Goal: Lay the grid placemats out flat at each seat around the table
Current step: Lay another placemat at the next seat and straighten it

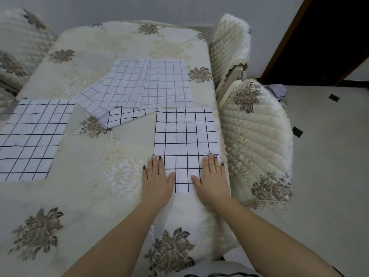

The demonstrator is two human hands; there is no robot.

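Placemat flat, white, black-gridded

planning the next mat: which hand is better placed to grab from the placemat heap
Left, likely: the left hand presses the flat placemat at its left edge, nearer the heap; the right hand is farther.

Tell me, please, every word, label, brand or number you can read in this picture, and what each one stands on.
None: no readable text shows anywhere in the view.
The grid placemats carry only black lines on white, with no label visible.
The tablecloth and the chair covers carry only flower and scroll patterns.
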